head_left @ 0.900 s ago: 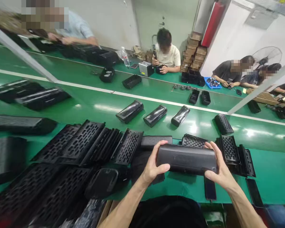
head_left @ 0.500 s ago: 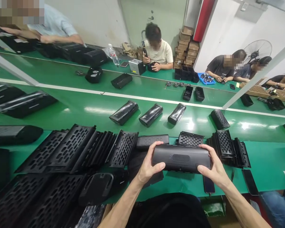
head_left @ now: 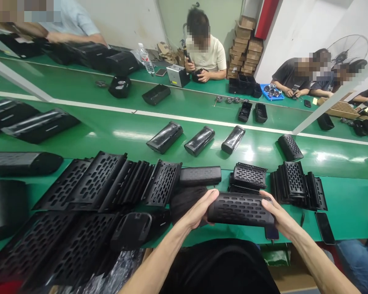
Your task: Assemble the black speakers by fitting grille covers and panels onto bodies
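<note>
Between my two hands is a black portable speaker point(head_left: 241, 210), its slotted grille side facing up toward me. My left hand point(head_left: 202, 208) grips its left end, fingers wrapped over that edge. The other end is held by my right hand point(head_left: 277, 212), with the thumb on top of the grille. Just behind it on the bench lie a long black speaker body point(head_left: 200, 174) and a small stack of slotted black grilles point(head_left: 250, 175). Another grille stack point(head_left: 291, 181) stands beyond my right hand.
More grilles point(head_left: 95, 181) fill the bench at left, near a black case point(head_left: 131, 230). Several speakers point(head_left: 199, 141) rest on the green line beyond. Two phones point(head_left: 324, 228) point(head_left: 272, 232) lie at right. A co-worker point(head_left: 207, 53) sits across, holding a tool.
My hands have rolled the speaker over, from its smooth side with an oval panel to its slotted grille side. My right thumb has shifted up onto the grille. The view has shifted slightly.
</note>
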A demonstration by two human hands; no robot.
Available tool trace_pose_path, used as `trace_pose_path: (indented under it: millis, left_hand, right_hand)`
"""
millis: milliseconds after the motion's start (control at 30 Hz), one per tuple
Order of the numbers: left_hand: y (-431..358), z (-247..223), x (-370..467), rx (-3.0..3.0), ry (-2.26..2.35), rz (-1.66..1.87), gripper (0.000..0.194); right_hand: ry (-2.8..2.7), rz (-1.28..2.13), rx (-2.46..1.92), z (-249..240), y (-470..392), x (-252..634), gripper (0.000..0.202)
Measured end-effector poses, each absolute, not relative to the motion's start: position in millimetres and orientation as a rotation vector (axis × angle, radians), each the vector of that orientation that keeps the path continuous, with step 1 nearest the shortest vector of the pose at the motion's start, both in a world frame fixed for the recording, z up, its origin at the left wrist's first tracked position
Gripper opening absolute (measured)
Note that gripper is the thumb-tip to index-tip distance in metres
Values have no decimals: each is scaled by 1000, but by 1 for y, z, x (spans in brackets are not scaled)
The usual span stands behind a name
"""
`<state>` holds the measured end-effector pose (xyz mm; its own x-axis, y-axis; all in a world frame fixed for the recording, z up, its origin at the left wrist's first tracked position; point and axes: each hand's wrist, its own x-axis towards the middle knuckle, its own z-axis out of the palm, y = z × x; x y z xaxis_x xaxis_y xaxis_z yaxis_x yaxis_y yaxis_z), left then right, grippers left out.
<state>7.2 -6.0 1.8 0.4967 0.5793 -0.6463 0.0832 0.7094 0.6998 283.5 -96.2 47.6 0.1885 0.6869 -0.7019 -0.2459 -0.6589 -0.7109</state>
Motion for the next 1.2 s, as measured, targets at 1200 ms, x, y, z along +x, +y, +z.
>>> trace_pose_path:
  millis: [1200]
  left_hand:
    - [7,15,6,1014,851,530,73]
  right_hand:
    - [-782,1414,-1661,43,-128,295,81]
